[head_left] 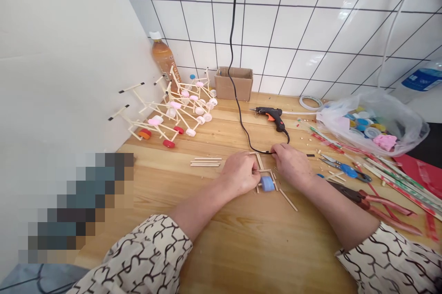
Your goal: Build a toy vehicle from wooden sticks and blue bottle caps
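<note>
My left hand (240, 173) and my right hand (292, 164) meet over a small frame of glued wooden sticks (264, 170) lying on the wooden worktop (241, 248). Both hands grip its sides. A blue bottle cap (267, 184) sits at the frame's near edge, and one long stick (288, 200) trails off to the right. A few loose sticks (205, 162) lie left of my left hand. The black cord (247, 135) of a hot glue gun (271, 117) runs just past my right fingers. My fingers hide part of the frame.
Behind my hands stands a stick structure with bottle-cap wheels (172, 109). A cardboard box (235, 84) and a drink bottle (162, 56) stand by the tiled wall. On the right lie a bag of caps (371, 123), blue-handled scissors (347, 170), red-handled pliers (376, 206) and coloured strips.
</note>
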A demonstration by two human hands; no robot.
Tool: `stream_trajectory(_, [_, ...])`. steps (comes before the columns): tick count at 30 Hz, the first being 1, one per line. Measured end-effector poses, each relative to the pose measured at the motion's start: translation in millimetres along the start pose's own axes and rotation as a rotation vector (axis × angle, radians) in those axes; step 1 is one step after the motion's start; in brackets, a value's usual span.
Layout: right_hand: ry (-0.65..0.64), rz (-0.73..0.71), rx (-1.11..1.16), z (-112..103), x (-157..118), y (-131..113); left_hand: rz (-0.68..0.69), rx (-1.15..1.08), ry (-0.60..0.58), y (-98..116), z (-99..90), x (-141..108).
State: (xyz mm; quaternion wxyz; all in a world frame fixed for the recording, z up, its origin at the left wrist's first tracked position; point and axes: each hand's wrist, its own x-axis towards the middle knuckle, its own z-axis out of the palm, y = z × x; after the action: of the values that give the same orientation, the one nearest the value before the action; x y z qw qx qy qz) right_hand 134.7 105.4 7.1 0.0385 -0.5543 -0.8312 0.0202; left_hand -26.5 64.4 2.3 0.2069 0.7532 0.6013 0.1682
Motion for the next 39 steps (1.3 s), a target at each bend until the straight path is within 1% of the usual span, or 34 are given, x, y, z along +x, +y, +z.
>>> stream_trajectory(5, [0.056, 0.058, -0.040, -0.9, 0.2, 1.1, 0.020, 0.015, -0.027, 3.3, -3.7, -1.0])
stream_trajectory(8, [0.060, 0.064, -0.037, 2.6, 3.1, 2.2, 0.022, 0.022, -0.023, 3.4, -3.9, -2.1])
stream_trajectory(12, [0.053, 0.050, 0.027, 7.2, 5.2, 4.0, 0.009, 0.005, 0.002, -0.6, -2.9, -3.7])
stream_trajectory(15, [0.072, 0.043, 0.128, 6.8, 2.6, 4.7, -0.007, -0.044, 0.041, -5.3, -3.7, -4.6])
stream_trajectory(19, [0.117, 0.011, 0.344, 3.7, -4.1, 4.3, 0.015, -0.130, 0.150, -8.9, -8.0, -6.5])
stream_trajectory(21, [0.117, -0.012, 0.483, 1.2, -7.6, 3.2, 0.043, -0.182, 0.230, -8.8, -10.6, -8.5])
stream_trajectory(25, [0.047, -0.067, 0.753, -8.9, -14.7, -1.0, 0.131, -0.394, 0.422, -7.0, -15.0, -13.7])
stream_trajectory(27, [0.002, -0.096, 0.858, -15.5, -18.3, -3.8, 0.142, -0.482, 0.470, -6.4, -16.6, -15.4])
stream_trajectory(30, [-0.046, -0.130, 0.968, -22.4, -23.2, -8.0, 0.128, -0.545, 0.510, -7.0, -17.6, -16.2])
stream_trajectory(34, [-0.040, -0.144, 1.034, -22.8, -28.6, -13.2, 0.118, -0.596, 0.519, -7.2, -18.5, -16.9])
stream_trajectory(37, [-0.004, -0.146, 1.031, -20.4, -32.0, -17.8, 0.097, -0.643, 0.485, -4.5, -21.0, -18.3])
stream_trajectory(39, [0.021, -0.155, 1.011, -19.4, -34.0, -21.9, 0.059, -0.686, 0.455, -2.4, -22.6, -18.7])
